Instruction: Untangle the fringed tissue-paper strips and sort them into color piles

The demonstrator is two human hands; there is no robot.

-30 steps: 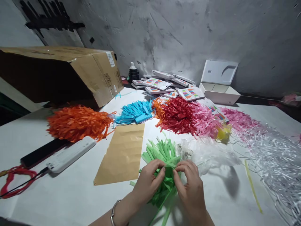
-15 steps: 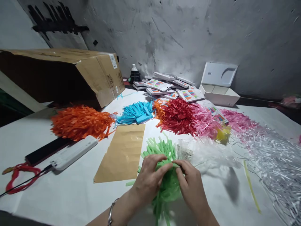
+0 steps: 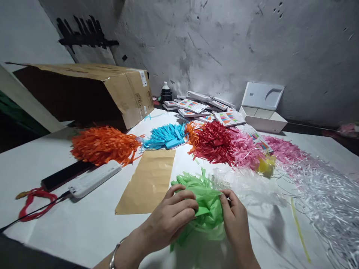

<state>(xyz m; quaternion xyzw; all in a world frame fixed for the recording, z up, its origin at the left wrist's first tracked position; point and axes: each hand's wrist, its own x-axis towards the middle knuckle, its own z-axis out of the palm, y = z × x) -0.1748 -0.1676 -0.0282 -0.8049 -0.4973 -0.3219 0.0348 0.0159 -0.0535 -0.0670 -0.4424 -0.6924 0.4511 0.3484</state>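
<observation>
Green tissue (image 3: 211, 209) within half-curled fingers (image 3: 183, 205)

There are two hands (image 3: 175, 215), one green bunch (image 3: 210, 203), one cardboard box (image 3: 130, 89), one open white box (image 3: 263, 120) and one brown sheet (image 3: 148, 183).

Left hand (image 3: 175, 213) with curled fingers, right hand (image 3: 234, 211) pinching, forearms (image 3: 130, 246) angled inward

Carton (image 3: 130, 89) left — packets (image 3: 192, 106) between — box (image 3: 263, 120) right
</observation>
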